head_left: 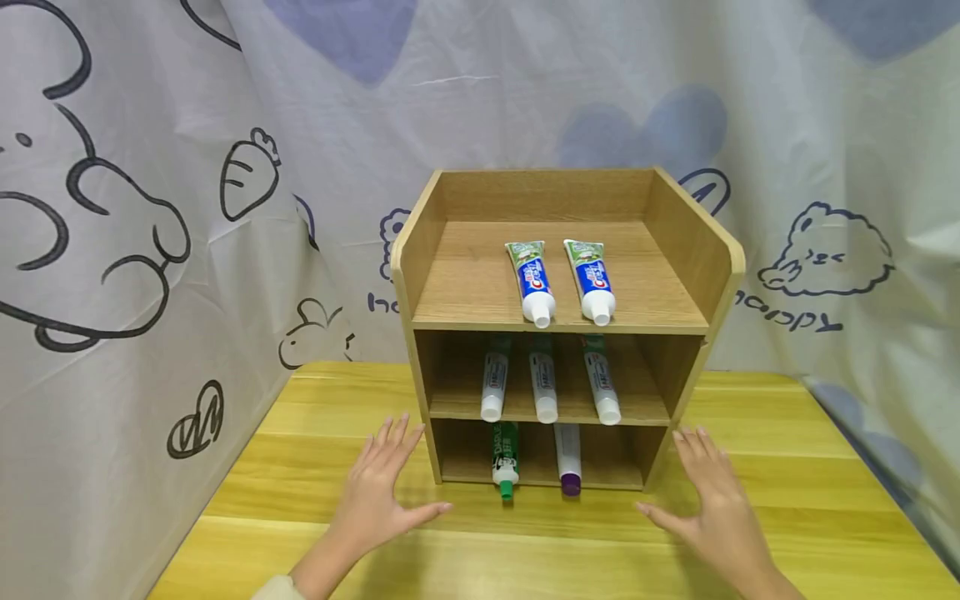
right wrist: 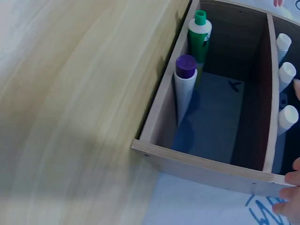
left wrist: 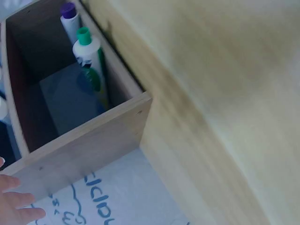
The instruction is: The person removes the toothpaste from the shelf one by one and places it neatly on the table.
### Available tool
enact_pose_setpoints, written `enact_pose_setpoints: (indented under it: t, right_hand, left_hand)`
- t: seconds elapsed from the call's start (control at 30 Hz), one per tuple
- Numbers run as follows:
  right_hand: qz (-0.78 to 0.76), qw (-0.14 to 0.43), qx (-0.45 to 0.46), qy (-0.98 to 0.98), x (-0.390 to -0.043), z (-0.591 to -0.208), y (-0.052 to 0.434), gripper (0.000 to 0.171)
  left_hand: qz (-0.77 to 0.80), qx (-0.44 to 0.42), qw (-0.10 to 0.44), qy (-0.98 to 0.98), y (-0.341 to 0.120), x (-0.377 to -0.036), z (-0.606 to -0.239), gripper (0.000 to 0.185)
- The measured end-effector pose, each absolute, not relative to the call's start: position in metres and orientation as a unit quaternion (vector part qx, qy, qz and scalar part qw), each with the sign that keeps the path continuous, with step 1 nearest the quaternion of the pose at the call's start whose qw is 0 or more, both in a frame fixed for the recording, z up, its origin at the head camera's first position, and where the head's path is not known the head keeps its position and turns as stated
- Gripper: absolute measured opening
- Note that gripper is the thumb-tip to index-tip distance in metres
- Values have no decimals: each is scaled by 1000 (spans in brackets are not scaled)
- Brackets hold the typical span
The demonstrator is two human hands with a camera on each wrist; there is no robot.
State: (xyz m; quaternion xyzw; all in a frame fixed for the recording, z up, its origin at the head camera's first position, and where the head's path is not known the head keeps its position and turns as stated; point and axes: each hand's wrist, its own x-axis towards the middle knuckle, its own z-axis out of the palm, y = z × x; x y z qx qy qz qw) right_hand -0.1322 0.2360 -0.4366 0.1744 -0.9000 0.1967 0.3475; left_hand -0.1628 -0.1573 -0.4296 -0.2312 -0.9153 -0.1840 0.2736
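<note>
A three-tier wooden shelf (head_left: pixel 555 327) stands on the table. Two blue, green and white toothpaste tubes, the left tube (head_left: pixel 533 283) and the right tube (head_left: pixel 591 282), lie on its top tier, white caps to the front. Three white-capped tubes, the middle tube (head_left: pixel 543 383) among them, lie on the second tier. On the bottom tier are a green tube (head_left: pixel 506 454) with a green cap and a white tube (head_left: pixel 568 454) with a purple cap. My left hand (head_left: pixel 378 492) is spread beside the shelf's lower left, holding nothing. My right hand (head_left: pixel 712 508) is likewise spread at its lower right.
The yellow wood-grain table (head_left: pixel 300 467) extends on both sides of the shelf. Behind it hangs a pale curtain (head_left: pixel 510 108) with cartoon drawings, which also runs along the left. Several tube caps stick out past the tier edges.
</note>
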Motion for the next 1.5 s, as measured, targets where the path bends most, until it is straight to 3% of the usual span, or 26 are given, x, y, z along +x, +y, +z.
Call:
enact_pose_setpoints:
  t: [0.13, 0.3, 0.43, 1.0, 1.5]
  right_hand:
    - [230, 445, 220, -837, -136, -428, 235, 82]
    - [243, 529, 268, -767, -142, -413, 230, 69]
    - [258, 563, 283, -732, -145, -397, 221, 62]
    - [304, 583, 250, -711, -161, -341, 189, 61]
    - [348, 572, 206, -713, -180, -306, 167, 60]
  left_hand:
    - [-236, -231, 310, -892, -162, -168, -416, 91]
    - [-313, -186, 280, -888, -165, -173, -395, 82]
    - [-359, -137, 242, -891, -164, -181, -377, 83]
    - [-453, -98, 187, -866, -164, -207, -310, 78]
    - [-481, -113, 190, -848, -150, -215, -266, 76]
